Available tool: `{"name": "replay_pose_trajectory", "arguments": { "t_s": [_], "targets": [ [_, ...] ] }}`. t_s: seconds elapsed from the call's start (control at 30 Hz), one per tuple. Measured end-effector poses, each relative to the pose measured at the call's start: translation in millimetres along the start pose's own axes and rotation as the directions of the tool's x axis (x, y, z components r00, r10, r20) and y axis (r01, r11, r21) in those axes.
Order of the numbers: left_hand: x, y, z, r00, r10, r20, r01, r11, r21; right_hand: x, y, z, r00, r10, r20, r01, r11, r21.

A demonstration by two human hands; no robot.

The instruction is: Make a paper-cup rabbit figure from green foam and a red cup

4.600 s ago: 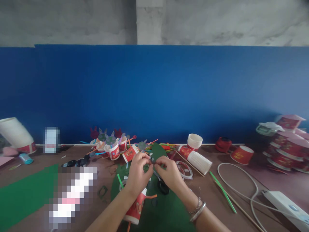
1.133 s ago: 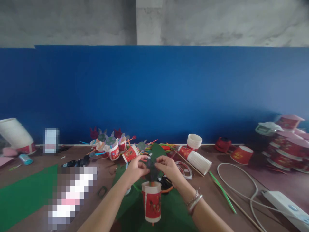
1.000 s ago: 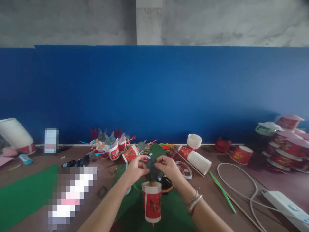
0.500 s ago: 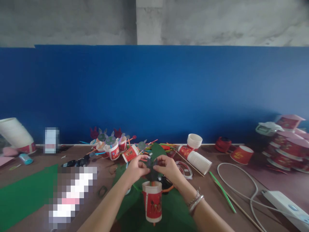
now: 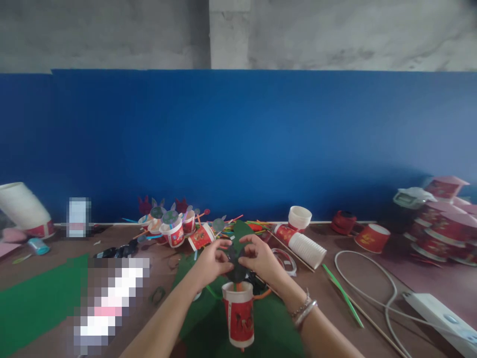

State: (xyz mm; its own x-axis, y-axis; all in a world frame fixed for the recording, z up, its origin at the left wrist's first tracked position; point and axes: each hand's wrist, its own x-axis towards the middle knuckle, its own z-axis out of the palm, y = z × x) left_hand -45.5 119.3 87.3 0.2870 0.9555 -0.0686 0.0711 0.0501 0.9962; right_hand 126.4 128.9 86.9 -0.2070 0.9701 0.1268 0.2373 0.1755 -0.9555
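My left hand (image 5: pixel 210 262) and my right hand (image 5: pixel 261 259) pinch a dark paper cutout (image 5: pixel 237 273) from either side, thumbs and fingers bent around its upper part. The cutout tops a short orange stem that goes down into a red-and-white paper cup (image 5: pixel 240 319). The cup hangs upright below my fingers, over a green sheet (image 5: pixel 278 323). From its sides stick out an orange pipe (image 5: pixel 263 294) on the right and a green one (image 5: pixel 213 292) on the left. My fingers partly hide the cutout's top.
Several cups with paper animal heads (image 5: pixel 172 229) stand back left. A stack of paper cups (image 5: pixel 306 249) lies back right. Green straws (image 5: pixel 343 296), a white cable (image 5: pixel 387 278) and a power strip (image 5: pixel 443 318) lie to the right. Piled red cups (image 5: pixel 447 228) stand far right.
The cup and cutout have shifted slightly to the right and down. Both hands stay at the cutout, their fingers a little differently placed around its upper part.
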Motion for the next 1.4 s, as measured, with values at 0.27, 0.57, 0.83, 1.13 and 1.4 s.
{"name": "replay_pose_trajectory", "arguments": {
  "t_s": [0.27,0.57,0.83,1.13,1.4],
  "targets": [
    [1.8,5.5,-7.1,0.998,-0.001,-0.060,0.003,1.000,0.030,2.0,-6.7,-9.7,0.989,0.135,-0.056,-0.122,0.973,0.199],
    [1.2,1.2,-1.0,1.000,-0.003,0.004,0.004,0.999,-0.051,-1.7,0.8,-0.1,0.993,0.074,0.089,-0.088,0.982,0.168],
    [2.0,1.4,2.2,1.000,-0.001,-0.009,0.001,1.000,-0.011,-0.1,-1.2,-0.9,0.998,0.066,0.003,-0.066,0.992,0.112],
    [5.8,-1.5,-6.4,0.997,-0.038,-0.073,0.037,0.999,-0.008,-1.5,-12.3,-7.1,0.980,0.196,-0.025,-0.185,0.956,0.227],
    [3.9,3.4,-16.6,0.997,-0.017,-0.080,0.016,1.000,-0.008,-1.8,-4.2,-28.7,0.982,0.145,0.124,-0.119,0.974,-0.192]
  ]
}}
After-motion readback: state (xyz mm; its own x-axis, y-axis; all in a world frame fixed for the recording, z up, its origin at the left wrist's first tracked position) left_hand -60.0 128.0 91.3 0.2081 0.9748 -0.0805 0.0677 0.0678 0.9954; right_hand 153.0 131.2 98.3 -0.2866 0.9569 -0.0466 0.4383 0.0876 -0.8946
